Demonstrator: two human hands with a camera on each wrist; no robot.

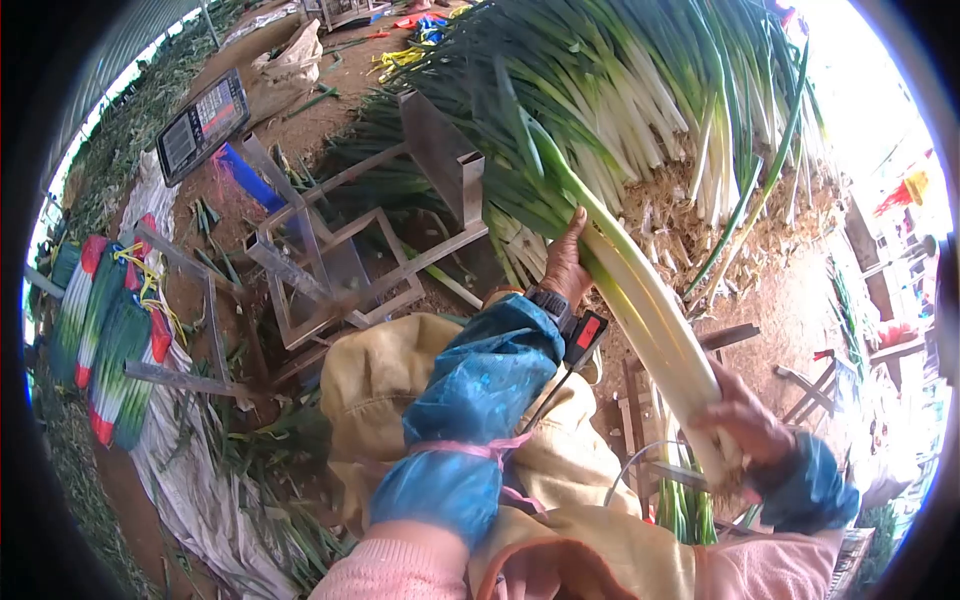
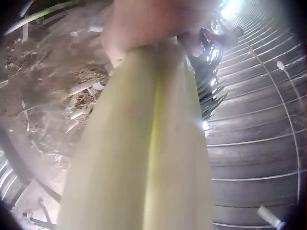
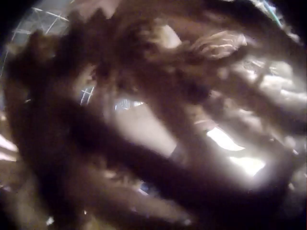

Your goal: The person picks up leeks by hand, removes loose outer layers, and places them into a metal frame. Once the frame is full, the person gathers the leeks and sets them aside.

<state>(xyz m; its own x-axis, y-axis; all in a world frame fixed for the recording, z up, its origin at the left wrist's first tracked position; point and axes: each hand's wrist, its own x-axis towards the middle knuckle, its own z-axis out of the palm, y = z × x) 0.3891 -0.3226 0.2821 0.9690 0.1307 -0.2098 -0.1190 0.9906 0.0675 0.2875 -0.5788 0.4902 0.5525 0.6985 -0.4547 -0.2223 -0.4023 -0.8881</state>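
A few thick green onions (image 1: 640, 310) lie diagonally across the front of the body in a small bunch, white root ends low and green leaves up. My left hand (image 1: 568, 268) grips them where white turns to green, its thumb along the side. In the left wrist view this hand (image 2: 153, 24) is at the top, over the pale stalks (image 2: 139, 139). My right hand (image 1: 745, 415) holds the white stalks near the root end. Dark, blurred strands (image 3: 158, 105) fill most of the right wrist view and hide the right hand's fingers there.
A large heap of green onions (image 1: 640, 110) lies ahead, roots toward me. At left stand a metal frame (image 1: 340, 270) and a scale display (image 1: 203, 125). Bundles with red and white wraps (image 1: 115, 330) lie far left, beside a white sheet (image 1: 205, 490).
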